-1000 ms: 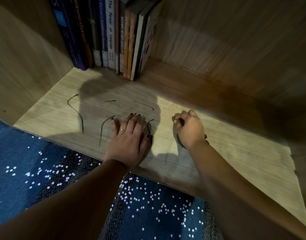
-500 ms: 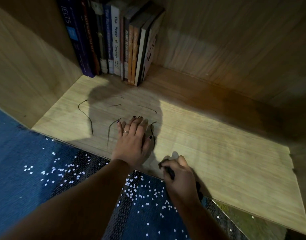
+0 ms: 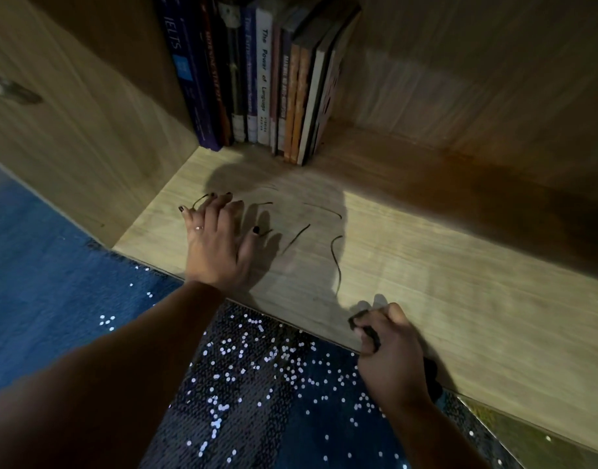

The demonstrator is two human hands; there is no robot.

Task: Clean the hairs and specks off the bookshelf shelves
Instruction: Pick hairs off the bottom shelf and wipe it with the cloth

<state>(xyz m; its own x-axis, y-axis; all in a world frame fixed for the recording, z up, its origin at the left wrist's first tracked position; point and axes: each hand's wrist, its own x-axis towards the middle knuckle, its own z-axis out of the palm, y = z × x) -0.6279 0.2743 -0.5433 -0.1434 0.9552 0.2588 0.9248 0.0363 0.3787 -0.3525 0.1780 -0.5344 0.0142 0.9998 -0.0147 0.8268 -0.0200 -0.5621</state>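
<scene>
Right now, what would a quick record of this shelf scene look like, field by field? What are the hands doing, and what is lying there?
Place: wooden shelf inside a bookcase
Left hand: flat on the shelf, fingers spread, fingertips at one hair
Right hand: grips a small dark object at the shelf's front edge; cannot tell what it is
Hairs: several dark strands lying loose on the shelf
Books: upright row at the back left
Floor: blue carpet with white specks
</scene>
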